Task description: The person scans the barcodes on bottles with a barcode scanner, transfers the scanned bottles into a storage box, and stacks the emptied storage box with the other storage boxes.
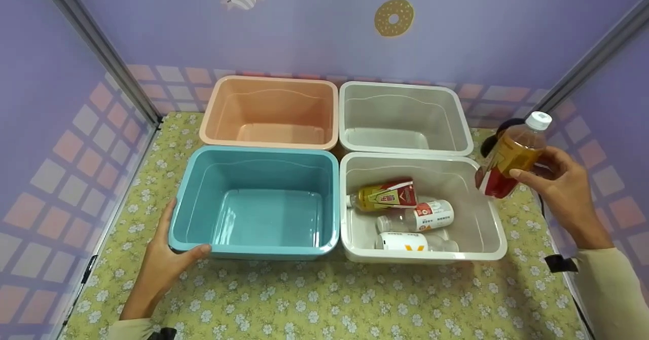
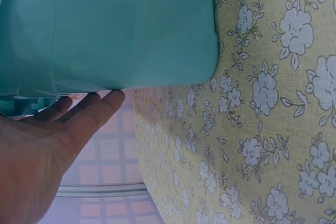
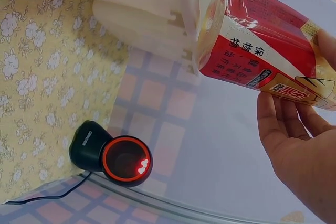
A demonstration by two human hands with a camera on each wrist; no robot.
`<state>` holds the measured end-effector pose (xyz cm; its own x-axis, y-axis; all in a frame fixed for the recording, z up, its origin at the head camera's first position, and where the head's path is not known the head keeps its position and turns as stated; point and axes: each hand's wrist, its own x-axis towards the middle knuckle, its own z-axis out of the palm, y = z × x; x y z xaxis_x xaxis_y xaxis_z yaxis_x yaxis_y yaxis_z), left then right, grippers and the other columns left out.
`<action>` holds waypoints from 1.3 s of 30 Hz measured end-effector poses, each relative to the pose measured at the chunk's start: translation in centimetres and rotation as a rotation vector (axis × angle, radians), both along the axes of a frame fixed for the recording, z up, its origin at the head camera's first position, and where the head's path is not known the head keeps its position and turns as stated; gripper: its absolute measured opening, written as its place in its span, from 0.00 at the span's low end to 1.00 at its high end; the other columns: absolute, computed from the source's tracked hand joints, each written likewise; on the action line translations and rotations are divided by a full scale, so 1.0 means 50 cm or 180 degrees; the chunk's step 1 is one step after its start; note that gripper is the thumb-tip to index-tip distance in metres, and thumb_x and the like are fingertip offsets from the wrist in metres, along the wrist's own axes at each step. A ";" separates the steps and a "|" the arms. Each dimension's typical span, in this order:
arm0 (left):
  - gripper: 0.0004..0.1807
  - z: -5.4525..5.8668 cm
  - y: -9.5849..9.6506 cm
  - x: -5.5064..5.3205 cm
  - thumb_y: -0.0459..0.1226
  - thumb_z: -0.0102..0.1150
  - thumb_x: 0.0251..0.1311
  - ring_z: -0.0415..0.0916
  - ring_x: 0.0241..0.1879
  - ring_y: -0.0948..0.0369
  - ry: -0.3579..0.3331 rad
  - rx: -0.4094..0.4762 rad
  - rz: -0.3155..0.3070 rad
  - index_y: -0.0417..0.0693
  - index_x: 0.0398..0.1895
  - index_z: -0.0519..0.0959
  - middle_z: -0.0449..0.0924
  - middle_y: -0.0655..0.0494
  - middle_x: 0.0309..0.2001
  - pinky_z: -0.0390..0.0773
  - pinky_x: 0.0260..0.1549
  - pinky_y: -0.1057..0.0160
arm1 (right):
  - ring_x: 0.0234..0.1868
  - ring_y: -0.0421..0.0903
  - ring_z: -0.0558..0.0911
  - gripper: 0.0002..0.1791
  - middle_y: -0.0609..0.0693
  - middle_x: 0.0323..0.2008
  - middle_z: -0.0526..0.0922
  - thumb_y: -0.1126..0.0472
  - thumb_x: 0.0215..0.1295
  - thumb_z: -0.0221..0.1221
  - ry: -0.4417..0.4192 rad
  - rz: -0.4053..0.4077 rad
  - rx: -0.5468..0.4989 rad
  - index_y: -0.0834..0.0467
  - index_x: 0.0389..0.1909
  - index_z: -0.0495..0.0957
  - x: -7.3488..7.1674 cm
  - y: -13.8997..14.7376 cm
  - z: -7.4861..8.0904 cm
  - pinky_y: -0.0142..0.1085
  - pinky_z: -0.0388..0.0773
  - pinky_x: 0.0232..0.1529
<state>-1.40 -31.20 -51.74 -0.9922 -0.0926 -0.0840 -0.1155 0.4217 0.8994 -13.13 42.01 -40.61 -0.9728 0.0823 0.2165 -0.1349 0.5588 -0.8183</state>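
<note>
1. One plastic drink bottle [image 1: 509, 158], amber inside, tilts cap-up at the right rim of the front white bin [image 1: 431, 256], grasped by the right hand [image 1: 568, 188].
2. The left hand [image 1: 165, 259] rests, unclenched, against the blue bin [image 1: 253, 251].
3. Bottle transfer seems in hand; whether toward the bin or the black scanner [image 3: 126, 157] cannot be told.
4. Going in likely calls for clearing the rim, then lowering gently beside the lying bottles [image 1: 388, 197].

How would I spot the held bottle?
Start at the front-right cream tub. At its right rim, a right hand grips a red-and-yellow, white-capped bottle. The lookalike bottle lies inside the tub; this one is held cap upward.
</note>
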 end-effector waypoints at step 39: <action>0.71 0.003 0.004 0.002 0.42 0.81 0.63 0.70 0.71 0.24 -0.0046 0.0020 0.0063 0.77 0.92 0.34 0.49 0.24 0.84 0.81 0.60 0.38 | 0.52 0.29 0.83 0.28 0.31 0.52 0.84 0.67 0.70 0.74 0.0026 -0.0293 0.0009 0.58 0.69 0.80 -0.003 0.051 -0.020 0.17 0.80 0.51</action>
<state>-1.28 -31.00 -51.59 -0.9888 -0.1116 -0.0990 -0.1368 0.4137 0.9001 -13.28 44.57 -41.62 -0.9593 0.1705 0.2249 -0.0897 0.5714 -0.8157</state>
